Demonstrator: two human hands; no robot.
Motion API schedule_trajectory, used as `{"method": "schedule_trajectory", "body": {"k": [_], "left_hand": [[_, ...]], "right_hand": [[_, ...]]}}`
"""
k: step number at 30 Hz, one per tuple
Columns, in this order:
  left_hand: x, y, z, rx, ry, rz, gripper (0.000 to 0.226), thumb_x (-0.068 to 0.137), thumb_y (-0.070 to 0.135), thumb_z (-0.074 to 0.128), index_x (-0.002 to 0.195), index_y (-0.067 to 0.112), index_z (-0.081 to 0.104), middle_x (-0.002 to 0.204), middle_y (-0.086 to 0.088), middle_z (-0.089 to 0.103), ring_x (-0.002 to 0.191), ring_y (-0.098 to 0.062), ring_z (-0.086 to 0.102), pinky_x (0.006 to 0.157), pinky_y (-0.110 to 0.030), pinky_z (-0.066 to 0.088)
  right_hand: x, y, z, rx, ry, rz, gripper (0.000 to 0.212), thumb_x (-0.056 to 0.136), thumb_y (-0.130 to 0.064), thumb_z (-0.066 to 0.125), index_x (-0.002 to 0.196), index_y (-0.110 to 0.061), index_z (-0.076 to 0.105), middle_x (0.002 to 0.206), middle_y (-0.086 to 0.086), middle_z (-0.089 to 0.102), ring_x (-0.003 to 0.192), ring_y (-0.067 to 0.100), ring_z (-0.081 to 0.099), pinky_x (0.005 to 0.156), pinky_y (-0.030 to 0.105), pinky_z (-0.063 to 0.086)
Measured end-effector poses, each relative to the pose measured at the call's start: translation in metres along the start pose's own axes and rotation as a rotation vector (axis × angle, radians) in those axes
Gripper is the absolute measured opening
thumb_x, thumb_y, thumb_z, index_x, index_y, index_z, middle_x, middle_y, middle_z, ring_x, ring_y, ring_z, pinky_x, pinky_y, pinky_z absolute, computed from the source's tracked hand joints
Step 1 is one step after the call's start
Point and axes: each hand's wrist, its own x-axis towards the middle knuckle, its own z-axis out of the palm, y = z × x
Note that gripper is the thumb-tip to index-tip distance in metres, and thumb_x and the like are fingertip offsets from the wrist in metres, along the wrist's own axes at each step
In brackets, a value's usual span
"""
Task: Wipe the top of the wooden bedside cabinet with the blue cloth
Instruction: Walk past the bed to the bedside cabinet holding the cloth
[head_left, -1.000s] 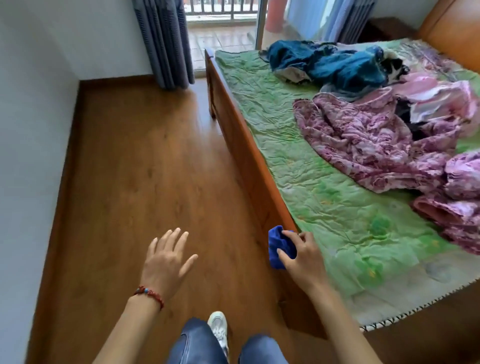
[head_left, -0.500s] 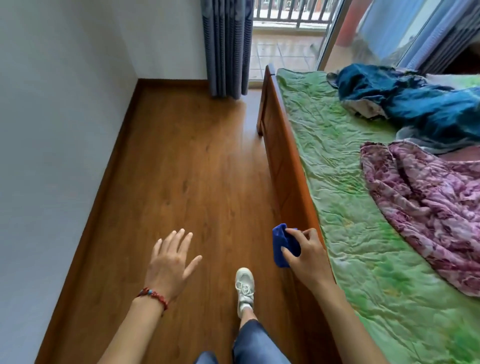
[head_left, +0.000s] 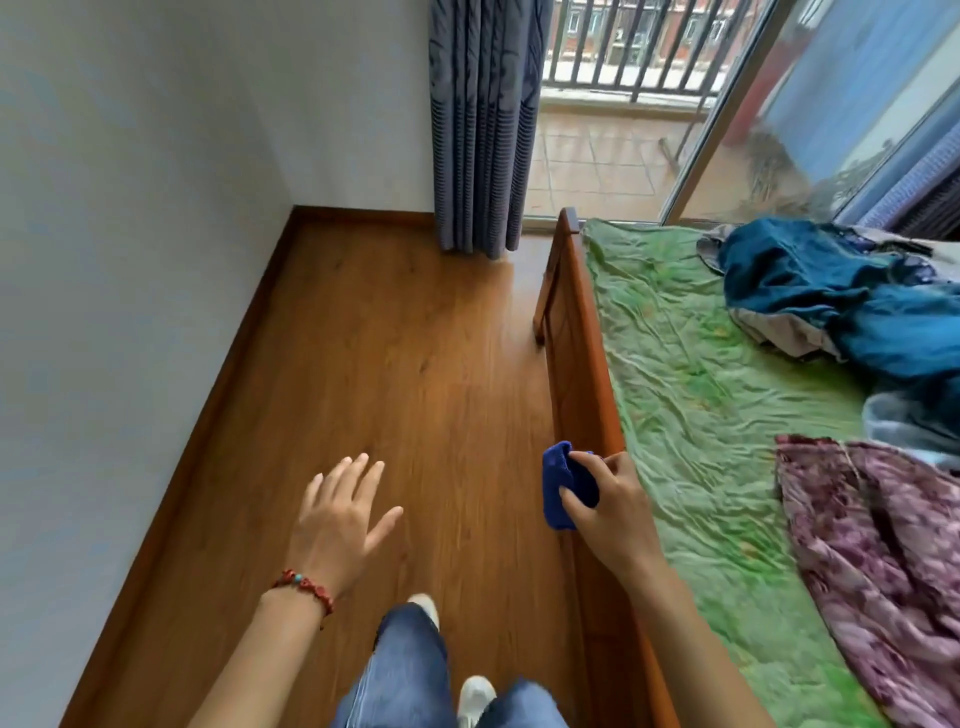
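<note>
My right hand (head_left: 610, 506) grips a bunched blue cloth (head_left: 561, 483), held in the air beside the wooden side rail of the bed (head_left: 584, 374). My left hand (head_left: 340, 514) is spread flat with straight fingers over the wooden floor and holds nothing; a red bead bracelet circles its wrist. No bedside cabinet shows in the head view.
A bed with a green sheet (head_left: 691, 374) fills the right side, with blue clothes (head_left: 831, 291) and a purple floral blanket (head_left: 883, 545) on it. A white wall (head_left: 119, 260) runs along the left. Grey curtains (head_left: 480, 124) hang ahead beside an open balcony door. My legs and white shoes are below.
The view has swung left and forward along the bed's side, bringing the curtain and balcony closer. Both hands keep their pose, the right still gripping the cloth.
</note>
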Motion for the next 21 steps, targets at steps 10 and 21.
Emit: {"method": "schedule_trajectory", "body": {"k": [10,21], "left_hand": [[0.221,-0.073,-0.039,0.010,0.024,0.026,0.080,0.095,0.057,0.010,0.109,0.002,0.066,0.109,-0.018,0.065,0.100,-0.035,0.062,0.079,-0.053,0.048],[0.436,-0.117,-0.097,0.022,0.028,0.034,0.078,0.095,0.057,0.011,0.109,0.002,0.066,0.109,-0.018,0.065,0.101,-0.034,0.062,0.080,-0.052,0.047]], "right_hand": [[0.220,-0.045,0.038,-0.008,0.027,0.018,0.046,0.082,-0.021,0.066,0.126,-0.017,0.051,0.104,0.004,0.044,0.078,0.014,0.048,0.070,0.023,0.042],[0.427,-0.085,0.047,-0.006,0.072,0.069,0.045,0.081,-0.019,0.066,0.124,-0.018,0.053,0.101,0.003,0.044,0.078,0.017,0.050,0.069,0.028,0.041]]}}
